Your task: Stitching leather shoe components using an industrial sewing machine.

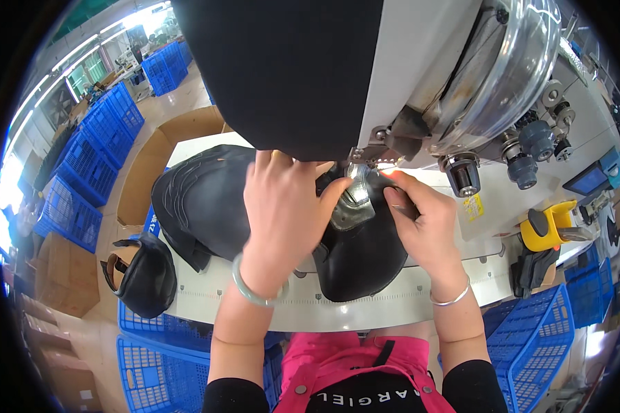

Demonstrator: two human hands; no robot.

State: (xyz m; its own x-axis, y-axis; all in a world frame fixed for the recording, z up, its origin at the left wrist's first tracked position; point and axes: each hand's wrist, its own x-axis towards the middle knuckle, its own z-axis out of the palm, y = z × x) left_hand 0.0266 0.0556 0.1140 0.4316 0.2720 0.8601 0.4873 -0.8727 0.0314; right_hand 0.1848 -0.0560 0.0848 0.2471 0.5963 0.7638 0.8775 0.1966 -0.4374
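Note:
A black leather shoe upper lies under the presser foot of a sewing machine, its rounded end toward me. My left hand grips the leather left of the foot, thumb reaching toward it; the machine head hides some fingertips. Just right of the foot, my right hand is closed in a pinch by the leather's edge. A small dark thing shows between its fingers, too little of it to name. A shiny clear plate sits over the leather before the foot.
More black leather pieces with loose threads lie on the left of the white table. A formed black leather piece rests at its left edge. Blue crates stand below; a yellow holder is at the right.

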